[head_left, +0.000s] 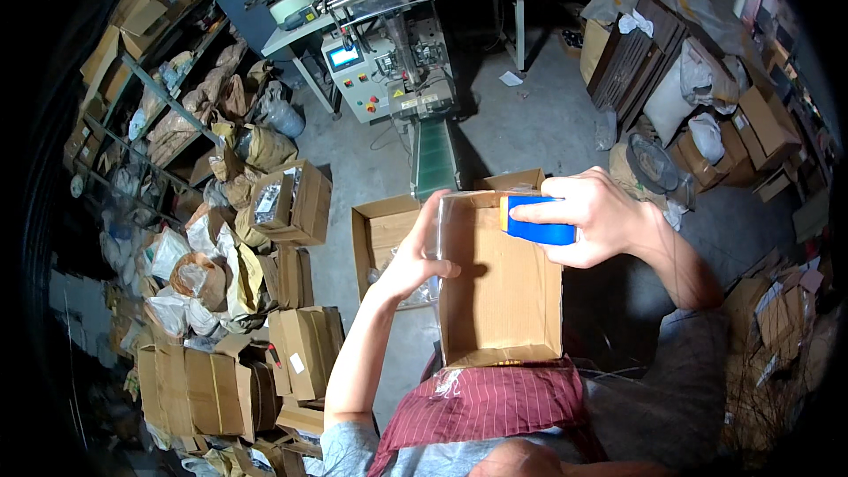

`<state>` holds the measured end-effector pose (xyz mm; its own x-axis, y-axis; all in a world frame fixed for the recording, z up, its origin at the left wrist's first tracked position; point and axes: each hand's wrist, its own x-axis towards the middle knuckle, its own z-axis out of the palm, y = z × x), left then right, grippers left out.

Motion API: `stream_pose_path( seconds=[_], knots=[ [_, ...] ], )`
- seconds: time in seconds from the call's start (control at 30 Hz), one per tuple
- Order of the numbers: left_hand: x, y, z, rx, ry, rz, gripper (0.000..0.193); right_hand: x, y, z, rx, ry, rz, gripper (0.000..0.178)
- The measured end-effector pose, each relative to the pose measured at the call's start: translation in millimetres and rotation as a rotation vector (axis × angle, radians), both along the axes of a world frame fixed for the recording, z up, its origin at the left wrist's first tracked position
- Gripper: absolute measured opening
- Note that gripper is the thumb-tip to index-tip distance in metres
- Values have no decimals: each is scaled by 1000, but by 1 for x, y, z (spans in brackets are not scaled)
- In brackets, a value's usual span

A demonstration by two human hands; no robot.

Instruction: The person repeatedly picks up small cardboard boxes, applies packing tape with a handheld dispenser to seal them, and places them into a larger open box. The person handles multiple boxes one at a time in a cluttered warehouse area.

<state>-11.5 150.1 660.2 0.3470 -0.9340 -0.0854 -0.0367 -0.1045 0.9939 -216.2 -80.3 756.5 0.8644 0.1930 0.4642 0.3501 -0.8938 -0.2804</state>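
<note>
far to my left a metal shelf (132, 97) is crammed with bags and cartons, and stacked cardboard boxes (265, 362) crowd the floor below it. my left hand (413, 258) holds the left wall of the open cardboard box (499, 287) on my lap, thumb hooked inside, fingers curled behind, a closed grip pinching that wall. the box looks light and fairly stiff, though its thin walls would buckle under a hard squeeze, so i judge the walls near the corners the safest hold. clear film (442, 212) clings along that edge and looks slippery. my right hand (590, 216) is closed around a blue and orange tape dispenser (537, 219) at the far right corner. a packing machine (389, 71) stands beyond; more clutter lies right.
</note>
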Motion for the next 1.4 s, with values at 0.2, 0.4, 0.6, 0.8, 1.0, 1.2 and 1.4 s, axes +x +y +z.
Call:
stream_pose_path(
  seconds=[0.2,0.4,0.6,0.8,1.0,1.2,1.4],
  knots=[
    [-7,-3,-2,17,-21,73,105,-4,1,26,36,-5,5,43],
    [-5,4,-27,-41,-91,75,104,-25,-16,36,123,-73,-4,51],
    [-29,9,-18,140,-712,201,95,-28,-23,30,394,-48,21,54],
    [-68,18,3,504,-757,136,93,-11,-10,1,642,-143,-126,47],
    [-36,25,-38,490,-870,258,95,14,-25,-18,739,1,-109,46],
    [20,12,-114,593,-987,214,91,63,-33,-78,762,155,-165,42],
    [56,9,-286,677,-1148,144,72,102,-46,-230,879,400,-343,56]
  ],
)
